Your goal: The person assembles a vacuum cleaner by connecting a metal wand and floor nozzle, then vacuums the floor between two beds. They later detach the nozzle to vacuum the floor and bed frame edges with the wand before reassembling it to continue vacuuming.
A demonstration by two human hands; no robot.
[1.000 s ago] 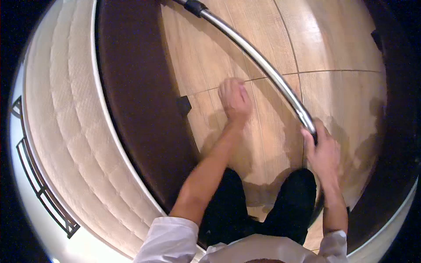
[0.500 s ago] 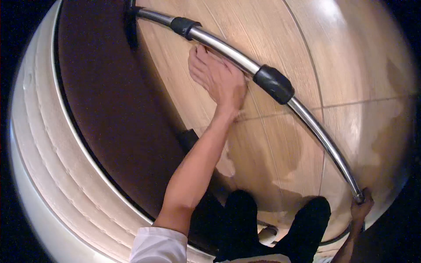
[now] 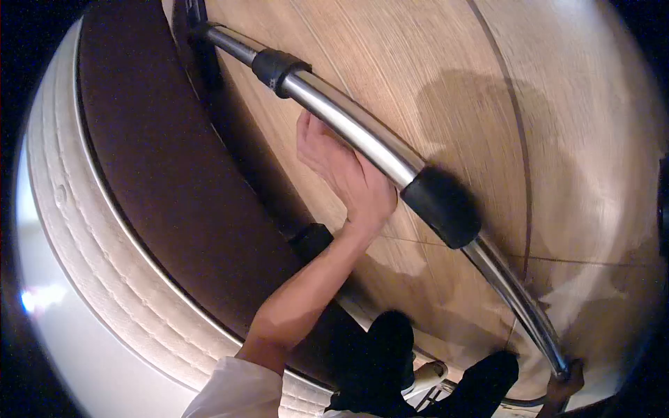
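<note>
A metal vacuum cleaner wand point(image 3: 359, 132) with black collars slants across the view from upper left to lower right. Its dark floor head point(image 3: 197, 17) is at the upper left, beside the bed base. My left hand point(image 3: 345, 171) is just below the wand's middle, back of the hand up and fingers stretched out. The tube covers part of its thumb side and fingertips. At the lower right my right hand point(image 3: 573, 382) is closed round the curved end of the wand, partly in shadow.
A dark brown bed base point(image 3: 160, 160) runs along the left, under a quilted cream mattress point(image 3: 104, 258). A black bed leg point(image 3: 311, 240) stands at its edge. Wood-look flooring point(image 3: 474, 42) lies to the right. A slipper-like shoe point(image 3: 426, 376) shows between my dark-trousered legs.
The wand and both hands sit lower in the view. The wand's middle looks larger and nearer. My left hand has come more under the tube, and the shadow on the floor has shifted.
</note>
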